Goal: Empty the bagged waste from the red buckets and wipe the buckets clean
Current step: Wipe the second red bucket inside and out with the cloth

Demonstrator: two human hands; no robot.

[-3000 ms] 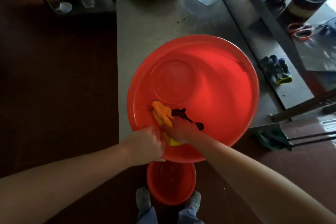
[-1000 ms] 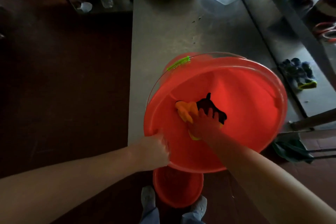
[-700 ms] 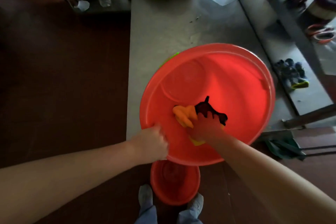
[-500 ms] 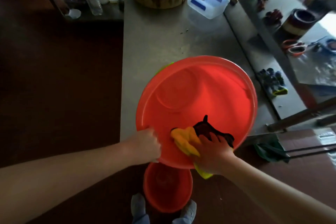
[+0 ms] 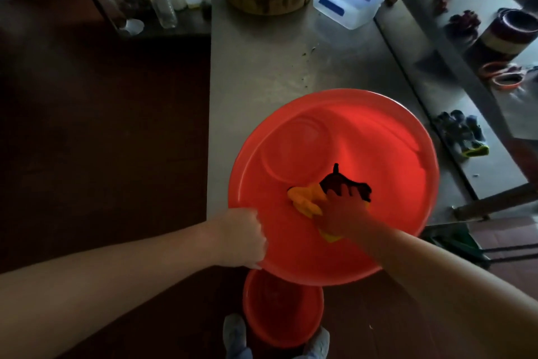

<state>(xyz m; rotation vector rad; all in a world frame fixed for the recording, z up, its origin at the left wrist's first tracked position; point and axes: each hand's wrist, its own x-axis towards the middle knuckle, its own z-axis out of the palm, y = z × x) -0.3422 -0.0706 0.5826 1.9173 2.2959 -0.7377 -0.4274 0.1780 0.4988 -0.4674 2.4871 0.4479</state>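
While the right hand point(image 5: 343, 213) presses a yellow and dark cloth point(image 5: 305, 198) flat against the inside of the big red bucket point(image 5: 378, 140), its fingers lie spread over the cloth rather than bunched round it. Half a second ago this hand and the cloth sat at the near rim; now they are further in, on the near wall just short of the round bottom. That looks like one stroke of a wiping pass working inward from the rim.

The left hand point(image 5: 241, 239) is curled tight on the near left rim, as it was in the earlier views, and holds the bucket tipped with its mouth towards the person. A second ago the bucket was tilted more steeply; now the whole inside shows, and no bag or waste is visible in it. So the emptying seems done for this bucket, with the far wall and bottom probably left to wipe.

The bucket rests on the near end of the steel tabletop point(image 5: 276, 67) and overhangs its near edge. Below it, on the floor between the person's shoes point(image 5: 235, 335), stands a small red bucket point(image 5: 282, 315); its inside is too dark to judge. A pair of gloves point(image 5: 460, 134) lies to the right.
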